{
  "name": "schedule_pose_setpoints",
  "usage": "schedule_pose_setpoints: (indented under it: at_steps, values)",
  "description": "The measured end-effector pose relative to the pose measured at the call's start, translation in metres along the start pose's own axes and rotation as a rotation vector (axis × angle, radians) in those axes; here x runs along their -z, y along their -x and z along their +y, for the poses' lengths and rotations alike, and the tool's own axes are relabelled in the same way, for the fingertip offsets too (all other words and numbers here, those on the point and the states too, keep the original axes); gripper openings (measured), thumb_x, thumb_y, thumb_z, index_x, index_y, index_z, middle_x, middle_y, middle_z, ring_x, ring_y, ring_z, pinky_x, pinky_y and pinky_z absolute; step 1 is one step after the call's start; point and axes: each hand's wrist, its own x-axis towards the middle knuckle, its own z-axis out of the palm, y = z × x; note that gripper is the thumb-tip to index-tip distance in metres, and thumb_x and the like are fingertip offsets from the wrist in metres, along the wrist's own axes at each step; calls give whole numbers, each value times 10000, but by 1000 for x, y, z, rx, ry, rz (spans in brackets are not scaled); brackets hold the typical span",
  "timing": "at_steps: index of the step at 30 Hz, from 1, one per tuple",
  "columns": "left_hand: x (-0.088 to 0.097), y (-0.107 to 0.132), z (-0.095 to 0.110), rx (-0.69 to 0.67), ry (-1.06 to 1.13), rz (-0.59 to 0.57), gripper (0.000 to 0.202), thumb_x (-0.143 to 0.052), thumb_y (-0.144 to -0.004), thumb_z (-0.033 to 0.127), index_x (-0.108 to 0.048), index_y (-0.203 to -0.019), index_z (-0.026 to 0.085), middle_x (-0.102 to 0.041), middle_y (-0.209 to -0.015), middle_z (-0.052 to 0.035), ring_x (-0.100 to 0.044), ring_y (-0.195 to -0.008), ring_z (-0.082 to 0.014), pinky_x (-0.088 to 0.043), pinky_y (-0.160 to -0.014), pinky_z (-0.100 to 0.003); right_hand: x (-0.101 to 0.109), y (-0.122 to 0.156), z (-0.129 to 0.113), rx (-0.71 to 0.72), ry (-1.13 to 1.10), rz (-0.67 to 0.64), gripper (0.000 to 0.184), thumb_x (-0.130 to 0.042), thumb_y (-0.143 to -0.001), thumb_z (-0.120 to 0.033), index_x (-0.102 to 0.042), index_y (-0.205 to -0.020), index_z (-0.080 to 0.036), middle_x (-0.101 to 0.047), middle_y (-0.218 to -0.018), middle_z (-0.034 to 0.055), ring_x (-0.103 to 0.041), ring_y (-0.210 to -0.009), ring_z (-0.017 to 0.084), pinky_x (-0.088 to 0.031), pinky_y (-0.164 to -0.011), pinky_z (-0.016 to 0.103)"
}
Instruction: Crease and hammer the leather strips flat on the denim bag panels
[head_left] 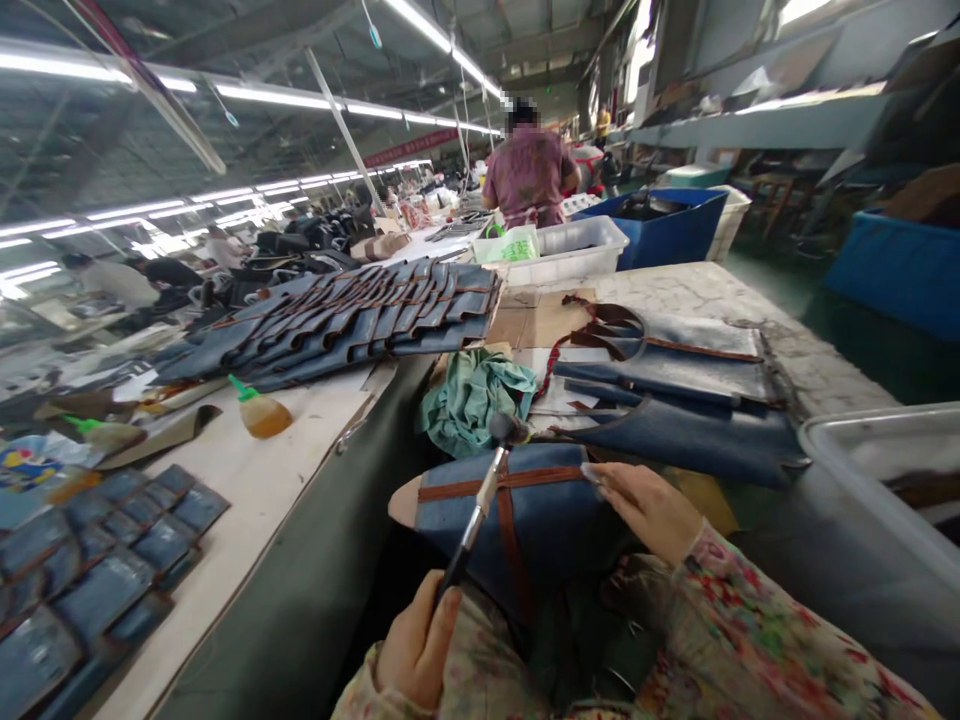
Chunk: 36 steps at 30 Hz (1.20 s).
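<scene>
Hammer (487, 490) fills the curled left hand (416, 645), right hand (654, 508) seemingly pinching a blue piece (555, 510).

The person wears long, loose sleeves of pale beige cloth. The right sleeve (772, 620) bears a floral print, red and pink blooms among green leaves, pinker toward the cuff (709, 550). The left sleeve (354, 692) shows the pale ground, its print hard to make out. The left hand (420, 635) and right hand (652, 505) are bare.

Strip lights (277, 97) and stacked panels (360, 315) show a workshop.
</scene>
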Motion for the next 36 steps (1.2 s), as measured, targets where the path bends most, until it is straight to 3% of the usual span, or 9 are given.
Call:
schedule_pose_setpoints:
  at_steps: [5, 10, 13, 16, 20, 26, 29, 32, 36]
  values:
    - [-13, -11, 1, -109, -103, -135, 375, -245, -829, 454, -513, -816, 192, -530, -602, -16, -523, -573, -147, -371, -545, -236, 8, 18, 7, -335, -181, 107, 453, -414, -811, -458, -485, -1162, -180, -605, -1041, 59, -567, -957, 198, -469, -838, 310]
    - [-23, -12, 19, -136, -152, -130, 376, -246, -837, 460, -525, -837, 208, -520, -583, 0, -510, -550, -138, -366, -540, -223, 14, 27, 14, -343, -215, 94, 512, -445, -776, -474, -456, -1193, -177, -552, -1143, 62, -514, -1049, 210, -398, -933, 338]
    - [-27, -10, 29, -146, -209, -191, 341, -273, -828, 447, -516, -747, 221, -501, -548, 12, -492, -533, -132, -349, -524, -217, 16, 30, 14, -372, -225, 70, 511, -433, -775, -482, -463, -1189, -185, -577, -1106, 55, -531, -1027, 208, -420, -910, 315]
    - [-24, -6, 28, -123, -128, -151, 384, -246, -832, 491, -514, -762, 225, -494, -545, 16, -479, -516, -125, -347, -518, -216, 15, 35, 20, -393, -217, 50, 528, -422, -775, -506, -454, -1203, -197, -591, -1086, 45, -528, -1031, 214, -439, -884, 305]
    - [-10, 10, 5, -62, 22, -18, 472, -242, -806, 577, -532, -797, 205, -525, -605, -14, -514, -590, -151, -395, -591, -240, 11, 45, 36, -389, -191, 32, 542, -424, -770, -524, -460, -1203, -200, -596, -1080, 48, -534, -1023, 226, -458, -854, 296]
    - [15, 33, -24, 65, 101, 44, 489, -245, -809, 587, -539, -853, 198, -499, -545, 11, -504, -539, -137, -413, -568, -231, 0, 45, 38, -400, -229, -1, 592, -419, -761, -556, -433, -1225, -190, -584, -1102, 46, -501, -1066, 227, -436, -885, 284]
    - [21, 36, -34, 72, 21, 101, 437, -288, -806, 545, -540, -862, 192, -538, -583, -7, -533, -567, -150, -410, -570, -235, -3, 41, 35, -389, -239, -14, 597, -411, -760, -563, -424, -1224, -187, -583, -1103, 46, -488, -1080, 232, -420, -906, 293]
    - [31, 34, -43, 104, -104, 60, 363, -306, -807, 483, -531, -794, 198, -516, -550, 8, -514, -514, -136, -388, -525, -226, -7, 43, 45, -381, -239, -23, 586, -401, -754, -577, -431, -1196, -193, -591, -1088, 50, -511, -1051, 242, -424, -904, 319]
    - [78, 22, -49, 206, -234, 233, 341, -305, -816, 461, -519, -927, 220, -585, -684, 2, -567, -642, -140, -405, -608, -217, -13, 48, 65, -315, -221, 3, 493, -418, -763, -547, -489, -1122, -215, -617, -1038, 34, -578, -946, 228, -495, -800, 282]
